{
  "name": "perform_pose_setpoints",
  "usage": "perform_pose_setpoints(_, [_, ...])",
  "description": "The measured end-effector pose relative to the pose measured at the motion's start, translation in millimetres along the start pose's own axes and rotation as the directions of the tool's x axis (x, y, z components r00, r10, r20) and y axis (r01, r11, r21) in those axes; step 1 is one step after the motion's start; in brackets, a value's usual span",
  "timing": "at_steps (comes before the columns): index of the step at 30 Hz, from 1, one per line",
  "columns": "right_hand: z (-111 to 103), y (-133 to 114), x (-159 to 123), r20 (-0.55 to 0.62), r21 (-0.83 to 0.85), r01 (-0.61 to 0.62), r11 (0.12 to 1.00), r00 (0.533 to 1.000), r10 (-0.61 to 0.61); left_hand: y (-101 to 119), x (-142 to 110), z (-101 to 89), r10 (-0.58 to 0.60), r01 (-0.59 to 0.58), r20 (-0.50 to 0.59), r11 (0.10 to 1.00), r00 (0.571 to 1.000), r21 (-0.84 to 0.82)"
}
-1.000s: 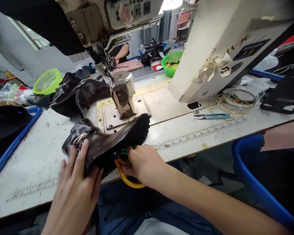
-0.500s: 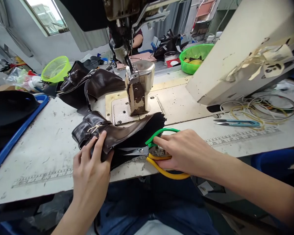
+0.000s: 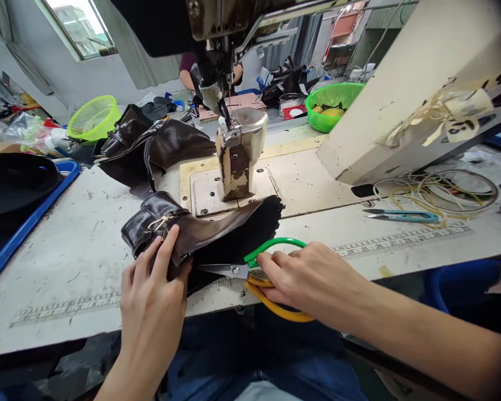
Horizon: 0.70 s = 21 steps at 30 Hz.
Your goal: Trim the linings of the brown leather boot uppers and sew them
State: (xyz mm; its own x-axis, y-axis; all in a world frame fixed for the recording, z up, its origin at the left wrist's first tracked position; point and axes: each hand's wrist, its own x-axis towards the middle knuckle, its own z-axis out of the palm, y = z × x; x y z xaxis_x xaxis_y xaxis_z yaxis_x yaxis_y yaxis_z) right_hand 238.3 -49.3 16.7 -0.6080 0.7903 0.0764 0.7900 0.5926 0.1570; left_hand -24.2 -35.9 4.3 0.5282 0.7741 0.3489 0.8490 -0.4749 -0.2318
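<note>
A dark brown leather shoe upper (image 3: 202, 227) with a gold-coloured buckle lies on the white machine table, its black lining showing on the right. My left hand (image 3: 154, 284) is closed on its near left part, fingers pressed on the leather by the buckle, thumb at the lower edge. In my right hand (image 3: 300, 273) are scissors (image 3: 235, 271) with one green and one yellow handle. Their blades point left along the near edge of the lining, close to my left thumb; the tips are hard to make out against the black.
A sewing machine post (image 3: 239, 161) stands behind the upper, under the needle. More leather uppers (image 3: 171, 142) lie at the back left. Blue thread snips (image 3: 401, 216) and coiled cords (image 3: 442, 192) are on the right. A blue tray (image 3: 29, 225) borders the left; a co-worker's arm (image 3: 186, 78) shows beyond.
My right hand and the scissors have moved slightly down and left, and the handles look closer together. My left hand stays on the upper. The co-worker's arms have shifted.
</note>
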Motion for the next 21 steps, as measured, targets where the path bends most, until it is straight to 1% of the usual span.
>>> perform_pose_setpoints(4, [5.1,-11.0,-12.7,-0.037,0.127,-0.153,0.98,0.987,0.159,-0.4,-1.5,-0.3,0.04,-0.041,0.019,0.999,0.999,0.029])
perform_pose_setpoints(7, [5.0,-13.9,-16.3,-0.051,0.148,-0.2,0.969,0.976,0.21,0.0,-1.5,-2.1,0.051,-0.053,0.027,0.997,0.998,0.053])
perform_pose_setpoints(12, [8.5,-18.4,-10.3,-0.031,0.163,-0.192,0.968,0.979,0.199,0.4,-2.8,-0.9,0.042,-0.043,0.009,0.997,0.999,0.057])
perform_pose_setpoints(18, [15.2,-19.2,-8.2,-0.164,0.188,-0.114,0.976,0.976,0.146,-2.6,-5.5,4.5,0.069,-0.065,-0.063,0.995,0.996,0.077])
perform_pose_setpoints(21, [15.9,-17.8,-9.2,-0.157,0.196,-0.131,0.972,0.974,0.163,-2.4,-4.2,3.6,0.06,-0.054,-0.093,0.996,0.994,0.066])
